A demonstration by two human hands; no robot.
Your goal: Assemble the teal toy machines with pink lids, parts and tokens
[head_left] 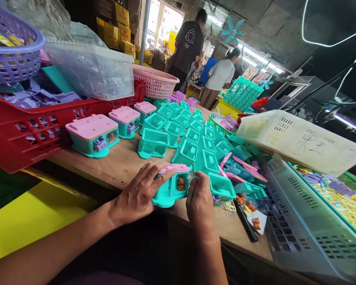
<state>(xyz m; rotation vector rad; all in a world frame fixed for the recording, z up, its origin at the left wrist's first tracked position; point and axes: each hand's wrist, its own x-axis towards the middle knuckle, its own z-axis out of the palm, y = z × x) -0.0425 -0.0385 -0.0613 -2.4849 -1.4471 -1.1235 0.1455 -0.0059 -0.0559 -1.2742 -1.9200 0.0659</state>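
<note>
The grip of the left hand is closing around a teal toy house with a pink roof, fingers lying over the roof and thumb side pressing its left wall. The grip of the right hand is closing narrowly on the right side of the same toy house, fingertips pinching at its front opening, where a small brown figure is showing. The toy house is sitting at the near edge of the tabletop, between both hands.

Just right of the toy house, an open teal shell is lying against the right hand. Behind the toy house, a cluster of open teal shells is spreading toward the far end of the tabletop. Left of and behind the toy house, three finished houses with pink roofs are standing in a row. Further left, a red crate is holding purple parts, with a clear plastic tub resting on it and a purple basket above. A pink basket is standing behind the row. Right of the toy house, loose brown figures and a black tool are lying near a white crate. Far behind, two people are standing.
</note>
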